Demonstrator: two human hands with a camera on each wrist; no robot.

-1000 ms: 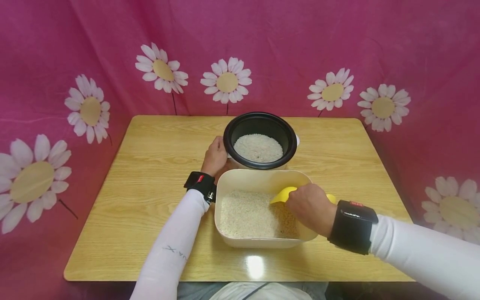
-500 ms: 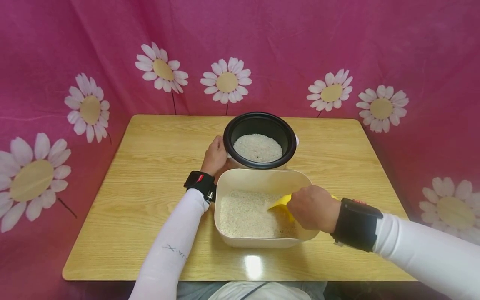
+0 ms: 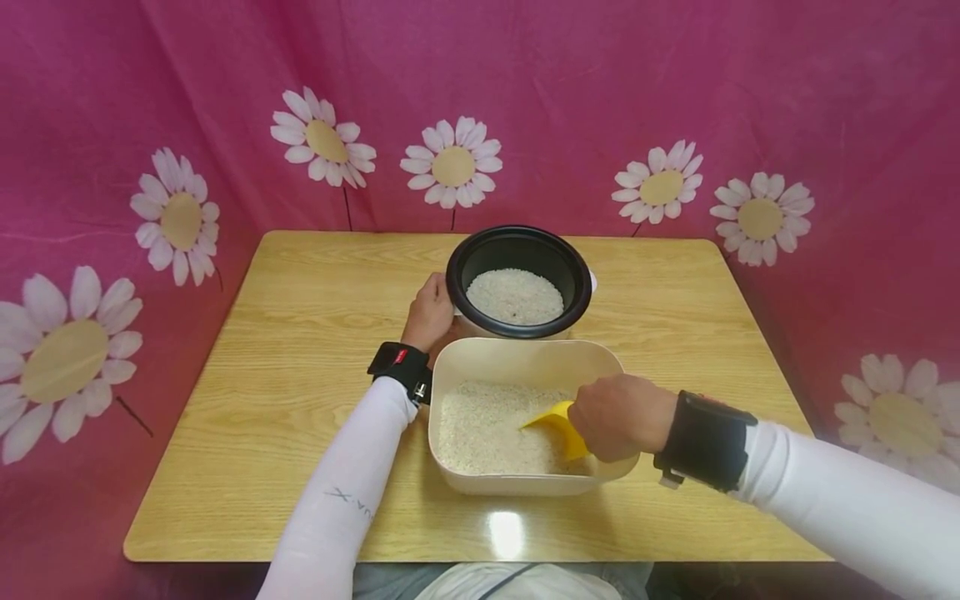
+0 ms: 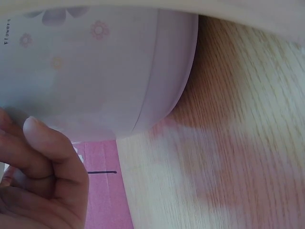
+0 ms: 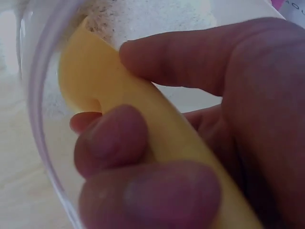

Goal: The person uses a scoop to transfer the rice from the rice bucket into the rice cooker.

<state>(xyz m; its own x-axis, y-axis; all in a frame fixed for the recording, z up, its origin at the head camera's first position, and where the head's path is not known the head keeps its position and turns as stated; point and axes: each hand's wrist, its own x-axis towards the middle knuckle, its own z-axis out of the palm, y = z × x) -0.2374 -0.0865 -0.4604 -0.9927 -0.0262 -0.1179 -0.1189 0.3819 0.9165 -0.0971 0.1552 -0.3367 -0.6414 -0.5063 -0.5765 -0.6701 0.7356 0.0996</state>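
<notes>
My right hand (image 3: 624, 417) grips a yellow scoop (image 3: 553, 423) by its handle; in the right wrist view the thumb lies along the scoop (image 5: 90, 67) and the fingers curl beneath. The scoop's blade dips into rice (image 3: 487, 427) inside a cream rectangular bin (image 3: 517, 485). Behind the bin stands a rice cooker (image 3: 517, 330) with a black inner pot and white rice (image 3: 516, 295) at its bottom. At the cooker's left side, my left hand (image 3: 429, 315) holds its side handle, mostly hidden by curled fingers. The left wrist view shows the flower-printed cooker wall (image 4: 95, 81) beside the thumb.
A wooden table (image 3: 322, 333) carries the bin and cooker, which stand close together. The bin's tall wall surrounds the scoop. A pink curtain (image 3: 555, 100) with daisies closes off the back and sides.
The scoop has moved left and lower into the rice, its blade showing more now. My right hand dropped slightly with it. My left hand and the cooker stayed put.
</notes>
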